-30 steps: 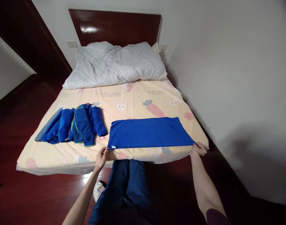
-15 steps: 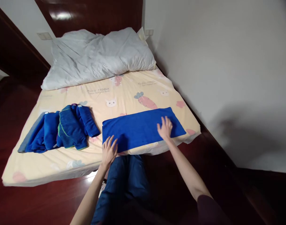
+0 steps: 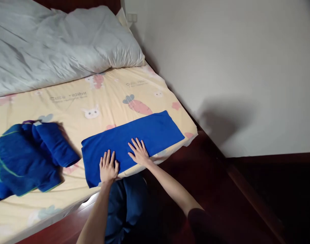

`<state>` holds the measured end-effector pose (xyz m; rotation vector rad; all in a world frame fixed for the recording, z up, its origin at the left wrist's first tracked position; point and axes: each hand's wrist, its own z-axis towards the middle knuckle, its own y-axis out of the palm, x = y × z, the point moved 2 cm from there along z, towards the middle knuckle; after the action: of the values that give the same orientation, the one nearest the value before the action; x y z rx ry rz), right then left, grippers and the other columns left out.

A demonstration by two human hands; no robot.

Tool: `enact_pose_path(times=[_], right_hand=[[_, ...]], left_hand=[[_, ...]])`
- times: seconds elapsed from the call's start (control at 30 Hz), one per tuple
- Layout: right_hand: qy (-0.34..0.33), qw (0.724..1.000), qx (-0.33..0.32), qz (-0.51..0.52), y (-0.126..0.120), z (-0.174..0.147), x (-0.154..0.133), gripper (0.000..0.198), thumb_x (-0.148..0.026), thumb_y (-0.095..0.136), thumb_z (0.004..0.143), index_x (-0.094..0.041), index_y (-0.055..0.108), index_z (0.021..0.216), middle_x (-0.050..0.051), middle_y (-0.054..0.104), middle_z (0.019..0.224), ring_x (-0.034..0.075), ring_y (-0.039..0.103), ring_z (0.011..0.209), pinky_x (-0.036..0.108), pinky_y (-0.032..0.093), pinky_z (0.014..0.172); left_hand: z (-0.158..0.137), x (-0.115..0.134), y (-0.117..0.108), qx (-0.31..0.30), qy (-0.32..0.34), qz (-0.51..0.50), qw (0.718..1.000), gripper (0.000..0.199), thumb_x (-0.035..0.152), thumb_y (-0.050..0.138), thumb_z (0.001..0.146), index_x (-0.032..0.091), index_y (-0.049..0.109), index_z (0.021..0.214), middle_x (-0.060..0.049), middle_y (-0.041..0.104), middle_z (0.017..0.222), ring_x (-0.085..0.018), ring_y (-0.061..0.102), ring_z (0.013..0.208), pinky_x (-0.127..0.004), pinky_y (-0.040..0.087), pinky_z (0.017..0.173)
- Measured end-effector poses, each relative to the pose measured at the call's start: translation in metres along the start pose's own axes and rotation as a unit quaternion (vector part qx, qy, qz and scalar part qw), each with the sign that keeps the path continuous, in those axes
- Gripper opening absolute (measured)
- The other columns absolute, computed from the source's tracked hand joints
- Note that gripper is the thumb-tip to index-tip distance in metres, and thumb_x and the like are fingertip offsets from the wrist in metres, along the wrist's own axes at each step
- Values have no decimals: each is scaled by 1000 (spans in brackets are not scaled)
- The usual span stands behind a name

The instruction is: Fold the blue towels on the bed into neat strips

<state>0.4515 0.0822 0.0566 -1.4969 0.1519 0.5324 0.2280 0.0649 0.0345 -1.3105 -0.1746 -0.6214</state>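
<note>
A blue towel (image 3: 155,130), folded into a long flat strip, lies along the front edge of the bed. My left hand (image 3: 108,167) rests palm down on its left part, fingers stretched out. Flat on the towel's middle, near its front edge, is my right hand (image 3: 139,152) with the fingers spread. Neither hand grips anything. To the left of the towel lie rolled or bundled blue cloths, among them a blue roll with a white tag (image 3: 56,144) and a darker blue bundle with green edging (image 3: 24,162). The left end of this group runs out of view.
The bed (image 3: 106,88) has a cream sheet printed with rabbits and carrots. A large pale grey pillow or quilt (image 3: 76,40) lies at the headboard. On the right stands a white wall (image 3: 221,51), with a gap along the bed. Dark red floor (image 3: 190,166) shows below.
My view has swung to the right and closer. My right hand has moved left along the towel to its middle and now lies flat. My left hand has shifted inward onto the towel.
</note>
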Motion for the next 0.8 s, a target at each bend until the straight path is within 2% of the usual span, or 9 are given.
enact_pose_path(times=[0.1,0.2,0.3,0.4,0.5,0.6,0.7,0.73,0.8], right_hand=[[-31,999,-23,-23,-8,0,11,64,-55,37,103,-26,28,160,0,7,170,26,4,157,49,3,127],[-27,997,-49,-48,-26,-8,51,64,-57,32,104,-28,25,161,-1,11,169,23,9,157,46,5,127],[93,991,-46,-90,-55,-20,119,64,-55,25,105,-25,23,161,1,11,170,21,8,157,45,5,127],[236,963,-49,-124,-87,-29,187,66,-53,22,105,-21,17,162,3,7,170,20,5,157,46,5,127],[349,925,-73,-130,-108,-27,221,69,-52,23,105,-17,12,163,7,5,170,22,5,157,49,9,126],[389,907,-39,-157,-104,-14,197,66,-44,28,104,-11,20,161,15,11,169,28,9,156,55,12,124],[274,944,50,-174,-66,-3,118,65,-40,32,103,-13,23,161,14,10,169,30,6,156,57,11,123],[222,959,68,-163,-48,-3,87,64,-42,32,103,-16,21,161,12,9,170,29,4,156,57,11,124],[168,974,83,-131,-11,-10,30,65,-43,31,104,-17,20,162,10,8,170,27,2,157,56,13,124]], left_hand=[[2,3,-2,9,8,9,1000,63,29,48,95,28,35,157,-6,28,165,-31,25,153,-57,18,124],[2,4,-3,13,7,18,1000,64,29,48,95,27,35,157,-7,28,165,-32,26,152,-56,19,124],[1,3,-1,11,3,21,1000,63,28,47,94,26,36,157,-6,27,165,-31,26,152,-54,17,125],[0,3,0,11,3,18,1000,62,29,47,94,25,39,156,-6,26,166,-30,25,153,-53,17,125],[0,2,-1,10,0,12,1000,62,29,47,94,24,40,155,-5,26,166,-30,25,153,-53,17,125],[-1,2,-1,14,-4,10,1000,61,29,47,94,23,40,155,-6,26,165,-30,25,153,-53,17,125],[-4,2,0,14,-5,12,1000,60,29,47,94,22,43,153,-7,29,164,-29,25,153,-53,18,125],[-5,3,0,11,-5,13,1000,60,29,47,94,22,44,153,-7,30,164,-29,25,153,-52,18,125],[-7,2,0,6,-7,19,1000,59,30,47,94,22,46,152,-7,31,163,-28,25,153,-52,19,125]])
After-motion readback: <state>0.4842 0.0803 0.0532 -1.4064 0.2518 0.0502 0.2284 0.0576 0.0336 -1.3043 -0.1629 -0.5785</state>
